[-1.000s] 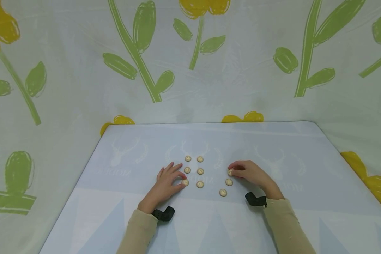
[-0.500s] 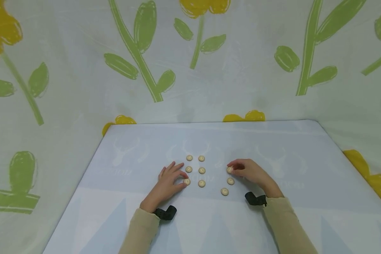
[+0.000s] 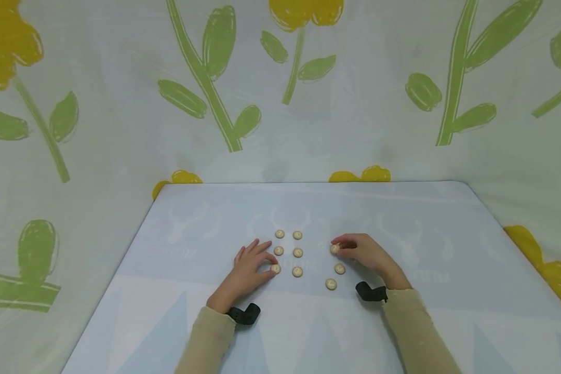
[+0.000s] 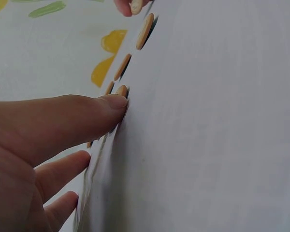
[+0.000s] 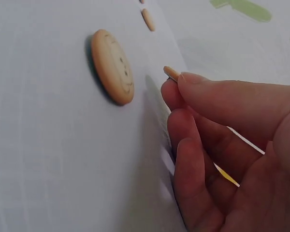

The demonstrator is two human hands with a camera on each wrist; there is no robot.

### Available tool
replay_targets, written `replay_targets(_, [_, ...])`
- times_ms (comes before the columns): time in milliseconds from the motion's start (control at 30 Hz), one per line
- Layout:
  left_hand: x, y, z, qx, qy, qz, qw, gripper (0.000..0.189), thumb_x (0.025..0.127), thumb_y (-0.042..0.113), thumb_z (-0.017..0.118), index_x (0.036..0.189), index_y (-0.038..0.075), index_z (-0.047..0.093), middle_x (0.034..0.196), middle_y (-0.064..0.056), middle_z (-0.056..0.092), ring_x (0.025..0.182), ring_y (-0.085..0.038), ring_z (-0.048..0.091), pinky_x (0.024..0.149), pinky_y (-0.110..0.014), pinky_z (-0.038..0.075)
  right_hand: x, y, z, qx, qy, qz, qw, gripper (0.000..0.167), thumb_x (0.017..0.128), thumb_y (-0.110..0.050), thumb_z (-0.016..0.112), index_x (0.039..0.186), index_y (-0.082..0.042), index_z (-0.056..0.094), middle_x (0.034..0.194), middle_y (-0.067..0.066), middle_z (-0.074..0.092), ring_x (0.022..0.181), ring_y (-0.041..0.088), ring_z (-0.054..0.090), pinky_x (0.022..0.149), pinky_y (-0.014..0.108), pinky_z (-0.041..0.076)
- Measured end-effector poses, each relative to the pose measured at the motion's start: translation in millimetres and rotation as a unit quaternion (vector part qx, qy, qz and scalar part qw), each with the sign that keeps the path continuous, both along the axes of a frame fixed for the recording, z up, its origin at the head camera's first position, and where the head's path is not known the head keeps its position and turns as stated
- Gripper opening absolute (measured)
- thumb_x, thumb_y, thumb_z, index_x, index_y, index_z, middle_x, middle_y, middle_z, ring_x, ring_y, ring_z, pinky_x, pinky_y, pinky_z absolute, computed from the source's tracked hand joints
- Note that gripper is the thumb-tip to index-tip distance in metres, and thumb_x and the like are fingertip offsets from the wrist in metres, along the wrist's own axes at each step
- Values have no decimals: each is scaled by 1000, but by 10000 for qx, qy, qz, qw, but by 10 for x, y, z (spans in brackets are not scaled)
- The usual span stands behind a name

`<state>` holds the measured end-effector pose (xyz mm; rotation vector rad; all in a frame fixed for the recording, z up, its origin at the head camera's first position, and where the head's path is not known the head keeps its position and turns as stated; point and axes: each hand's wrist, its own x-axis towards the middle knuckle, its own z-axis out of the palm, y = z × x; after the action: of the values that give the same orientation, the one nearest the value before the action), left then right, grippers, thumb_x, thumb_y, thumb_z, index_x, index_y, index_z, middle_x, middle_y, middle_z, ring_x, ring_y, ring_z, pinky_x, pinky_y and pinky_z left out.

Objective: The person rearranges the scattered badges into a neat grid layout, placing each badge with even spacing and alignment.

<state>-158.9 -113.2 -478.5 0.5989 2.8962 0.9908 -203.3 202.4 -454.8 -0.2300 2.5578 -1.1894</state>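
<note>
Being drawn leftward, one button [image 3: 335, 249] is pinched by right hand [image 3: 370, 254], thus brought nearer middle column [image 3: 297, 253]; second button [image 3: 275, 268] is pinched by left hand [image 3: 246, 270], unmoved.

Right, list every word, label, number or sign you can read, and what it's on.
Nothing can be read.
Table: faint lettering below the printed antlers, too blurred to read.
Big disc in the right wrist view: dark lines and dots, no letters or numbers to make out.
Backdrop: plant prints, no text visible.
</note>
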Motion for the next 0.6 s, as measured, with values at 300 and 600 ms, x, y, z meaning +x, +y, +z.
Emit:
replay_targets(300, [27, 2, 26, 16, 13, -7, 10000, 13, 79, 25, 67, 89, 26, 60, 139, -3, 36, 133, -28, 14, 101, -54, 3, -82, -103, -31, -10, -25, -157, 9999, 26, 80, -28, 66, 104, -20, 62, 94, 0, 59, 87, 18, 51, 75, 31, 42])
replay_targets(600, [26, 7, 27, 7, 54, 22, 10000, 13, 78, 25, 67, 89, 27, 60, 139, -2, 36, 133, -27, 14, 101, -54, 4, -153, -192, -18, 19, -47, -278, 9996, 20, 79, -25, 67, 98, -20, 62, 92, 1, 59, 85, 19, 51, 72, 31, 42])
